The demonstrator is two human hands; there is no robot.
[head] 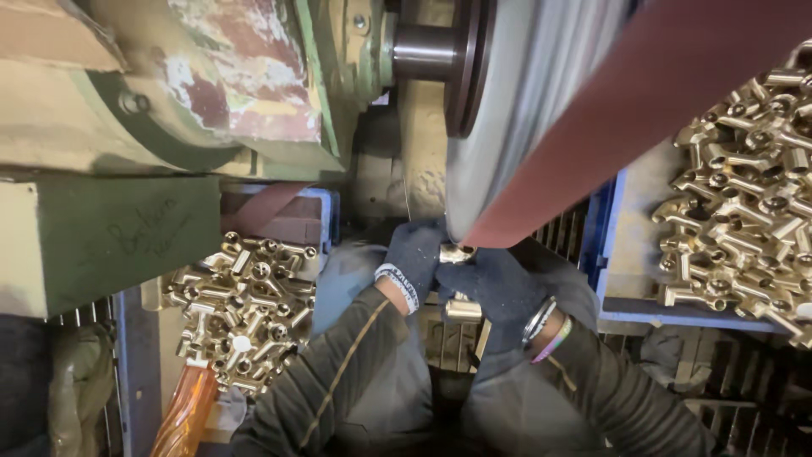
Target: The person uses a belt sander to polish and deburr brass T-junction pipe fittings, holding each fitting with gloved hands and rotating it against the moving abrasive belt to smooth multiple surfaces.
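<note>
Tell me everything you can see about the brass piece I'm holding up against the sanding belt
The brass fitting is a small, shiny, gold-coloured metal part, mostly hidden by gloves. Its top end presses against the underside of the reddish-brown abrasive belt where it wraps the grey wheel. A second tubular end shows lower down, between the hands. The left hand and right hand, both in dark gloves, grip it from either side. It looks like the T-shaped fittings piled in the bins nearby; its full shape cannot be told.

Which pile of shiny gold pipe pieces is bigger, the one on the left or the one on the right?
The right pile looks bigger: it spreads up along the picture's right edge. The left pile is a smaller heap beside the sleeve.
</note>
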